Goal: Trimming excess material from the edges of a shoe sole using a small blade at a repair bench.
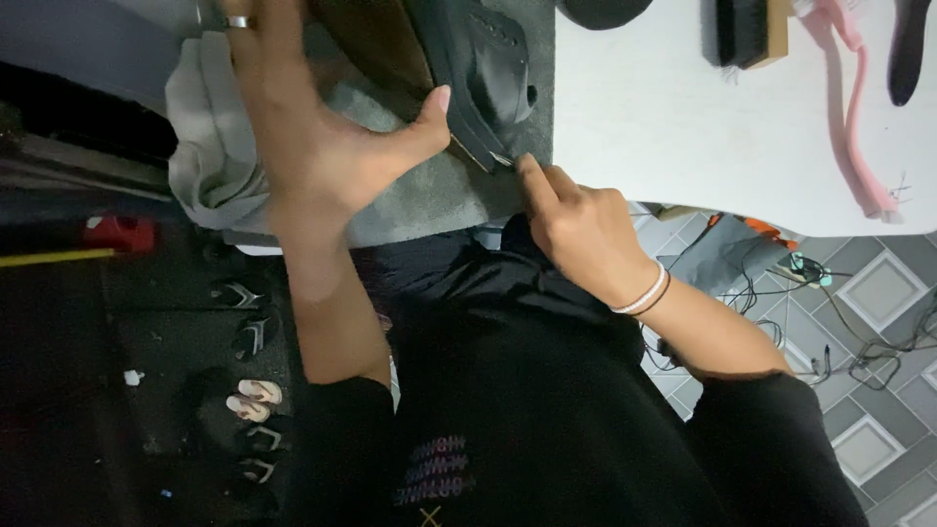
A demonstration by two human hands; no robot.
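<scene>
the top edge of the view cuts off the fingers of the left hand [303, 137], so only the palm, a ringed finger and the spread thumb show; the thumb tip presses against the side of the black perforated rubber clog [483, 73]. the hand looks splayed wide, gripping nothing. the clog lies on a grey cloth mat [429, 195] at the near edge of the white worktop [683, 137], its far end cut off above and its tan sole edge partly hidden behind the thumb. the right hand [581, 229] has its fingers curled closed, pinching a small thin tool at the clog's near rim; the tool is too small to make out. a white and brown wristband pair [644, 291] circles that wrist. farther along the worktop lie a black-bristled wooden brush [747, 31] and a pink plastic strip [859, 117], both cropped. a crumpled grey rag [210, 137] hangs beside the left wrist. sandals [249, 395] sit on the dark floor, and tangled cables [859, 342] cross the patterned tiles.
</scene>
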